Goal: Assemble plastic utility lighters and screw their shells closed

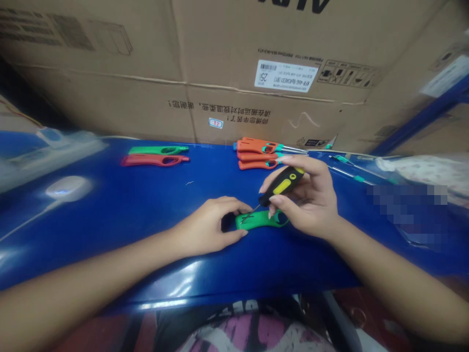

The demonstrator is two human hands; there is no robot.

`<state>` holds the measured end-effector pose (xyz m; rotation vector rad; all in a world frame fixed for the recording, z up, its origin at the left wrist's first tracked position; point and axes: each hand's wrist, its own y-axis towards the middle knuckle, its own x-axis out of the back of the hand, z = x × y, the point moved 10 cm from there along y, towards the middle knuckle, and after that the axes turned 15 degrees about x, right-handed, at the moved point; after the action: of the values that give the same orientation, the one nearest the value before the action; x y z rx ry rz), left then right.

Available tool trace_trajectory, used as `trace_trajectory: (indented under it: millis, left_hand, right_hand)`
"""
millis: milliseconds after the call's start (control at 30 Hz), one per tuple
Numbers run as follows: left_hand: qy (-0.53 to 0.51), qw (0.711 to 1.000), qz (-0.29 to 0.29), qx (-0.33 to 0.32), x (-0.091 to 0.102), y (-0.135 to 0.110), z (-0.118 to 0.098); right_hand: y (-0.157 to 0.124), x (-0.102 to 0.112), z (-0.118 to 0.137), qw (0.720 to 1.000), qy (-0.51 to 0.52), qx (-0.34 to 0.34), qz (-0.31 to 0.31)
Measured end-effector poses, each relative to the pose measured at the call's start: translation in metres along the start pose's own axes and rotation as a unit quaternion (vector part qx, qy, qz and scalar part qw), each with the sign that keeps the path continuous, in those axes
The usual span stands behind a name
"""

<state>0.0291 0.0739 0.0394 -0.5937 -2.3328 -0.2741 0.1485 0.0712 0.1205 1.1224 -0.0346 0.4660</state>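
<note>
On the blue tabletop lies a green lighter body [261, 220], its finger loop toward the right. My left hand [216, 226] grips its left end between thumb and fingers. Held in my right hand [318, 200] is a screwdriver [284, 186] with a black and yellow handle. It slants down to the left, and its tip meets the green casing near the left end. Whether the tip sits in a screw is too small to tell. My right fingers cover part of the loop end.
Behind stand orange long-neck lighters [256, 145], with green and red casings [157, 160] farther left. Metal lighter tubes [348, 173] lie at the right. A large cardboard box [220, 58] walls off the back. A round white device [69, 188] with a cord sits left.
</note>
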Motion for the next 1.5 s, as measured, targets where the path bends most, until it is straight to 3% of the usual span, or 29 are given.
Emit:
trace_trajectory:
  millis: [733,1100,1200,1400,1500]
  left_hand:
    - [0.001,1.000,-0.006,-0.004,0.000,-0.001,-0.002]
    - [0.000,1.000,-0.013,-0.004,0.001,0.001,-0.002]
    - [0.001,1.000,-0.016,0.000,0.000,0.002,-0.001]
    - [0.017,0.999,-0.041,0.011,-0.005,0.011,-0.006]
    - [0.044,0.999,-0.028,0.003,-0.012,0.021,-0.016]
  right_hand:
    - [-0.002,-0.001,0.000,1.000,-0.007,0.002,0.006]
    - [-0.003,-0.009,-0.002,0.997,-0.017,-0.045,0.066]
    - [0.002,-0.009,-0.003,0.993,-0.062,-0.052,0.087]
    - [0.026,0.004,0.009,0.954,-0.277,0.037,0.113]
    - [0.037,0.009,0.006,0.962,-0.238,0.019,0.135]
